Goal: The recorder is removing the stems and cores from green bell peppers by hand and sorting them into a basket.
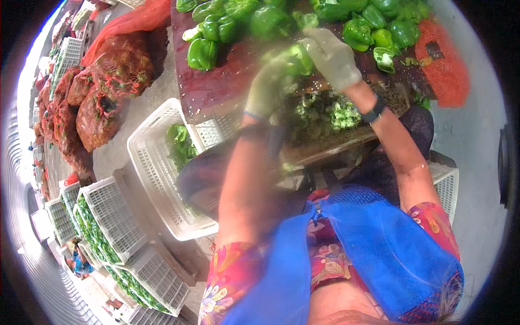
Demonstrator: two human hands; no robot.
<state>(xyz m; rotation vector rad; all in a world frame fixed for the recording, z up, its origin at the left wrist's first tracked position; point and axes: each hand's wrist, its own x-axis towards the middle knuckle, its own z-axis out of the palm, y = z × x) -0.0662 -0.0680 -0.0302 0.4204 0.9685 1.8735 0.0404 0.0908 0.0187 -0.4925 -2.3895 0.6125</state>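
My left hand (266, 91), in a pale glove, is blurred by motion and closed around a green bell pepper (301, 58). Right beside that pepper, my gloved right hand (331, 58) has its fingers drawn together; what they hold, if anything, is hidden. Whole green bell peppers (203, 53) lie to the left on the dark red tabletop (211, 89), and more peppers (357, 33) are heaped at the right. One pepper (384, 58) there appears cut, with its pale inside showing. Below my hands, a shallow tray (319, 157) holds pale green pepper scraps (344, 115).
A white plastic crate (157, 162) with some green pieces inside stands left of my knees. Stacked white crates (116, 216) with green produce are at the lower left. Full red mesh sacks (103, 111) lie beyond. Red netting (447, 70) hangs over the table's right edge.
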